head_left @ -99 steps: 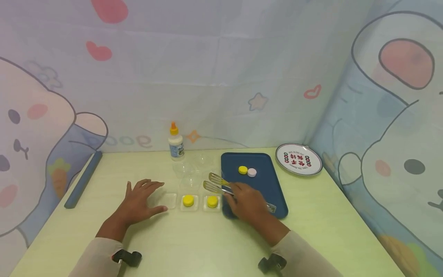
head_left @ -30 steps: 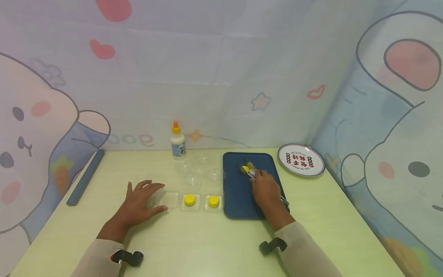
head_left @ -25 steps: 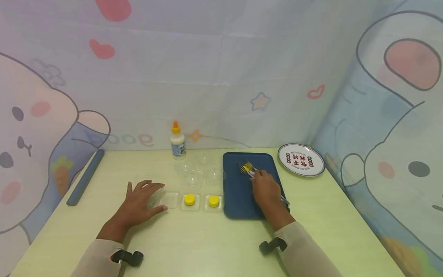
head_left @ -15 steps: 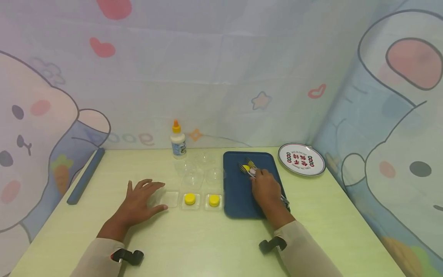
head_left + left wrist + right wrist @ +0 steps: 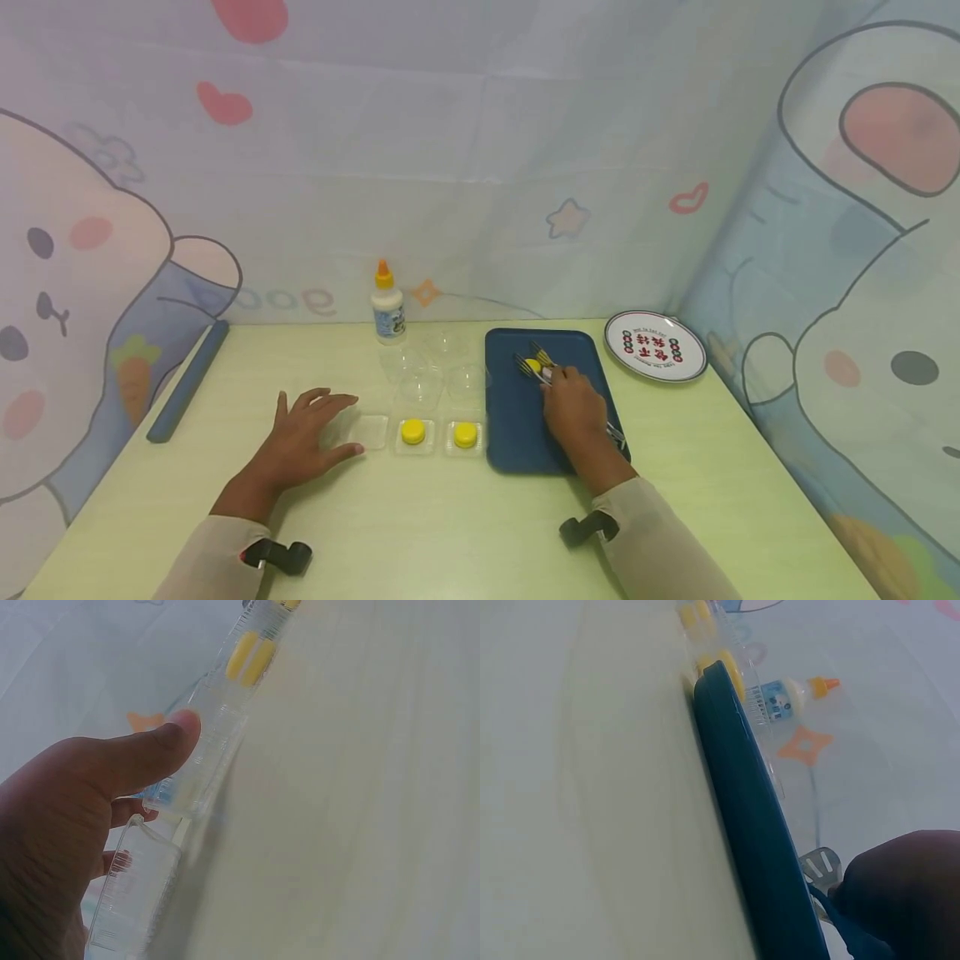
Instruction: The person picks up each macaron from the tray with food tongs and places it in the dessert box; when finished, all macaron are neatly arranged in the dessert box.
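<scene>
In the head view my right hand [image 5: 576, 410] grips metal tongs [image 5: 615, 435] over the dark blue tray [image 5: 513, 433]. The slotted tong ends sit around a yellow macaron [image 5: 533, 365] and a pale pink macaron [image 5: 547, 374], which lie side by side and are partly covered. My left hand [image 5: 300, 440] rests on the left, fingers spread, beside a clear plastic box base [image 5: 371, 432]. Two more yellow macarons, a left one [image 5: 412, 431] and a right one [image 5: 465, 434], sit in clear bases. The left wrist view shows the thumb [image 5: 161, 750] overlapping a clear base.
Several clear domed lids [image 5: 418, 387] stand behind the bases. A white glue-type bottle [image 5: 388, 312] with an orange tip is at the back. A patterned plate [image 5: 655, 346] lies right of the tray, and a dark blue bar [image 5: 189, 382] along the left edge.
My right hand has carried the tongs right and back, from beside the clear bases to the two macarons on the tray. The tong ends narrowed briefly, then spread slightly. My left hand stays put.
</scene>
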`<state>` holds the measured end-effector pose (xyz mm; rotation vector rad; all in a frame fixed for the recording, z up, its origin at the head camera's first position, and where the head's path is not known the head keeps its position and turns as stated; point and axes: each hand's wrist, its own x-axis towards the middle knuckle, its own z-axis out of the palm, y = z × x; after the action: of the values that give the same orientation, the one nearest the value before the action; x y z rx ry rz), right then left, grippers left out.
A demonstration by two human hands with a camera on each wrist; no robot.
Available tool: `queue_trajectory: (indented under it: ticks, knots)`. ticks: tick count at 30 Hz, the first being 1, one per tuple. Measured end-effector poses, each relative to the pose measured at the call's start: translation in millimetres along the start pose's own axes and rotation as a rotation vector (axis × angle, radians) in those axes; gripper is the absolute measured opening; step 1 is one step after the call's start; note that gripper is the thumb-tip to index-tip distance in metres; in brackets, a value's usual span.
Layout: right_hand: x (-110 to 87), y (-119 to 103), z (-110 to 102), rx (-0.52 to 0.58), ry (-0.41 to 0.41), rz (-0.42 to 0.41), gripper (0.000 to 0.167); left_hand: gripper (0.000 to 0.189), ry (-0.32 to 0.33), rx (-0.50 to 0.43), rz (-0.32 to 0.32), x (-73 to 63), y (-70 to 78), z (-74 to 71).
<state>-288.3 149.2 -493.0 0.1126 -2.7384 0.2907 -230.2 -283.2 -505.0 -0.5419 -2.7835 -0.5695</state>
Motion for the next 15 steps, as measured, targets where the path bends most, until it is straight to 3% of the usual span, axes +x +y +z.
queue_trajectory:
  ticks: [15]
  knots:
    - [-2.8, -6.5, 0.7, 0.002, -0.046, 0.051, 0.042, 0.073, -0.010, -0.005, -0.007, -0.3, -1.0, 1.1]
